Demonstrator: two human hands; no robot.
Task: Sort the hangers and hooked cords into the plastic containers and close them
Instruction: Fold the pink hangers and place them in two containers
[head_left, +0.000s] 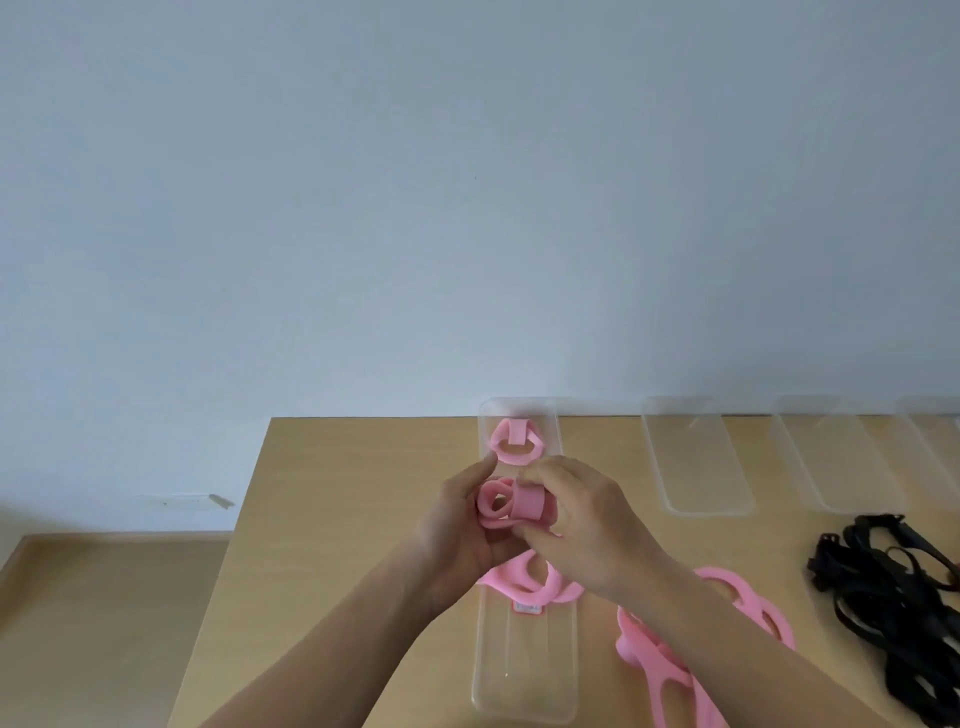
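Observation:
A long clear plastic container (524, 675) lies lengthwise on the wooden table in front of me. One folded pink hanger (516, 444) rests at its far end. Both hands hover over the container's middle, holding a rolled pink hanger (506, 505) between them: my left hand (462, 530) cups it from the left, my right hand (582, 519) pinches it from the right. Another pink hanger (530, 582) lies in the container just under my hands. More pink hangers (675, 670) lie loose on the table to the right, partly under my right forearm.
A tangle of black hooked cords (893, 597) lies at the right edge. Clear flat lids or containers (696, 457) (841, 457) line the table's far right side. A lower wooden surface (104, 623) sits to the left, past the table's left edge.

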